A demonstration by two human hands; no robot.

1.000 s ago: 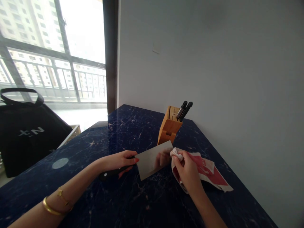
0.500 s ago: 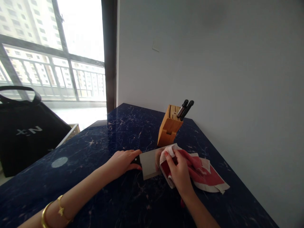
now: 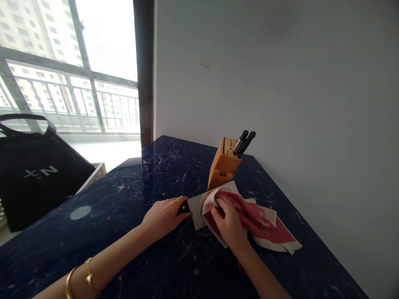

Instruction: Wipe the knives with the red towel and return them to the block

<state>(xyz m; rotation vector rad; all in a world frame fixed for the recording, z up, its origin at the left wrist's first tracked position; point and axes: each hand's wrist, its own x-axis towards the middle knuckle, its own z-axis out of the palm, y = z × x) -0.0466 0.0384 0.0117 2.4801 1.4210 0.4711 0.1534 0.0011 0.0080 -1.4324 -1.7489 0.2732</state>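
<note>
A cleaver (image 3: 197,209) with a broad steel blade and black handle lies flat on the dark blue marble counter (image 3: 149,187). My left hand (image 3: 163,216) is closed over its handle. My right hand (image 3: 229,224) presses a red and white cloth (image 3: 264,228) down onto the blade, covering most of it. Only the blade's left part shows beside the cloth. The rest of the cloth trails to the right across the counter.
A wooden knife block (image 3: 223,167) with two black-handled knives (image 3: 244,143) stands just behind the cleaver, near the grey wall. A black bag (image 3: 34,174) sits at the left, past the counter edge. A window with railings fills the upper left.
My right hand has slid the cloth leftward over the blade, from its right end to covering most of it. The cleaver has been laid flatter and my left hand shifted slightly right.
</note>
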